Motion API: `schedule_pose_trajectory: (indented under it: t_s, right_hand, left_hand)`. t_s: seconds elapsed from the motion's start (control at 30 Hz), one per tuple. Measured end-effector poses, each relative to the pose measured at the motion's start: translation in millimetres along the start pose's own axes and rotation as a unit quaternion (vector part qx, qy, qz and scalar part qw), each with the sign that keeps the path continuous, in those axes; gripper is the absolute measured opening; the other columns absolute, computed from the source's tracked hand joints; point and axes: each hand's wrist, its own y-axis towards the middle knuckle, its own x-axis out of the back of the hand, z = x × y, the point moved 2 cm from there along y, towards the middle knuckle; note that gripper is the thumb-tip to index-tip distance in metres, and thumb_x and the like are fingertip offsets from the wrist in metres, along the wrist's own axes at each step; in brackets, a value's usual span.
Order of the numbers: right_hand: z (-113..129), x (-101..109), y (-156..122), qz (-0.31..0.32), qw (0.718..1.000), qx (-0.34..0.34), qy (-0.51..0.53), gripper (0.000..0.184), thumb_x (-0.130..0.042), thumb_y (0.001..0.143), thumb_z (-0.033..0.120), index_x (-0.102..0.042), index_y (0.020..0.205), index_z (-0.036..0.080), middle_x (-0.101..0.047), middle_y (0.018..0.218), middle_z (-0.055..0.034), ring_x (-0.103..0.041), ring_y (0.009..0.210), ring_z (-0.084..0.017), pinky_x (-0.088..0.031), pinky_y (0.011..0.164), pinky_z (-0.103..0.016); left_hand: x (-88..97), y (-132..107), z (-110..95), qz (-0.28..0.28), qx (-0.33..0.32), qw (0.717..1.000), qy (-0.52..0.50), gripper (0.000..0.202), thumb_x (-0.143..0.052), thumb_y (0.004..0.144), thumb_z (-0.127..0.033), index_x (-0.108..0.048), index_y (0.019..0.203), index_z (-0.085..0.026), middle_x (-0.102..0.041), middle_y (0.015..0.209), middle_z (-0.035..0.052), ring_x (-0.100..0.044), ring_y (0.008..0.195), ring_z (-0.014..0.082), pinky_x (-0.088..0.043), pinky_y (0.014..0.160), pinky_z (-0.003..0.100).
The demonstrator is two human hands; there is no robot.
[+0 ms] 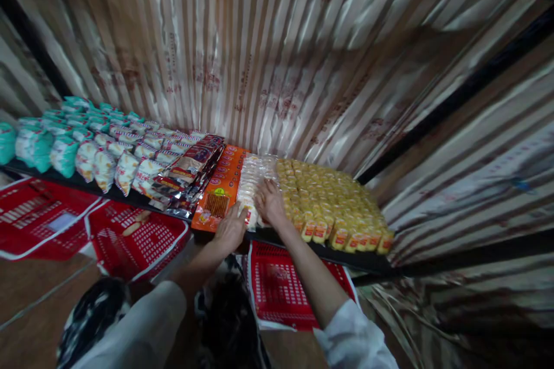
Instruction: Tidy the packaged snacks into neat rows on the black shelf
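Note:
Both of my hands are at a row of small white wrapped packets [247,181] on a dark shelf. My left hand [231,229] rests at the row's front end, beside a flat orange snack packet [220,184]; its thumb and index finger are apart, touching the front white packet. Farther back lies my right hand [269,202], fingers bent but apart over the clear-wrapped packets. No item shows lifted in either hand. Right of it stand many small yellow wrapped snacks [333,202] in tight rows, close to my right wrist.
Dark shiny packets [193,170], white striped-top bags [125,170] and teal-topped bags [64,155] line the shelf leftward. Red baskets [134,242] are below, another red basket [283,288] under my right arm. Striped sheeting [268,57] hangs behind, with a dark slanting bar [454,98] at right.

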Motion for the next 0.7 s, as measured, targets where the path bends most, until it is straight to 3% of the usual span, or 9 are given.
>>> schedule_pose_trajectory:
  t_s: [0.13, 0.3, 0.57, 0.7]
  right_hand:
    - [-5, 14, -15, 0.052, 0.998, 0.031, -0.021, 0.025, -0.051, 0.088, 0.029, -0.068, 0.101, 0.015, -0.064, 0.107, -0.0115, -0.048, 0.110, -0.025, -0.038, 0.099, -0.037]
    - [7, 12, -26, 0.101, 0.991, 0.053, -0.076, 0.023, -0.058, 0.085, 0.032, -0.066, 0.101, 0.018, -0.063, 0.101, -0.0108, -0.045, 0.108, -0.027, -0.039, 0.094, -0.036]
    - [5, 6, -24, 0.085, 0.993, 0.038, -0.065, 0.025, -0.060, 0.083, 0.030, -0.064, 0.105, 0.018, -0.063, 0.099, -0.0104, -0.048, 0.104, -0.027, -0.040, 0.093, -0.036]
    - [1, 11, -24, 0.076, 0.994, 0.056, -0.057, 0.021, -0.059, 0.084, 0.029, -0.066, 0.099, 0.017, -0.064, 0.095, -0.0096, -0.051, 0.101, -0.025, -0.041, 0.093, -0.036]
  left_hand:
    - [-5.1, 5, -3, 0.003, 0.038, 0.999, 0.007, 0.044, -0.046, 0.086, -0.012, -0.047, 0.130, -0.013, -0.034, 0.144, 0.0179, -0.036, 0.133, 0.0271, -0.036, 0.106, 0.037]
    - [-2.7, 10, -9, -0.018, 0.086, 0.996, 0.008, 0.036, -0.042, 0.085, -0.007, -0.050, 0.119, -0.013, -0.045, 0.131, 0.0145, -0.048, 0.121, 0.0221, -0.040, 0.101, 0.034]
    - [-11.7, 17, -4, -0.066, 0.076, 0.995, -0.006, 0.037, -0.042, 0.084, -0.005, -0.046, 0.120, -0.013, -0.047, 0.126, 0.0156, -0.053, 0.112, 0.0212, -0.043, 0.095, 0.034]
    - [-11.8, 21, -3, -0.051, 0.067, 0.996, 0.018, 0.037, -0.040, 0.086, -0.006, -0.047, 0.121, -0.016, -0.047, 0.127, 0.0125, -0.050, 0.115, 0.0201, -0.044, 0.094, 0.031]
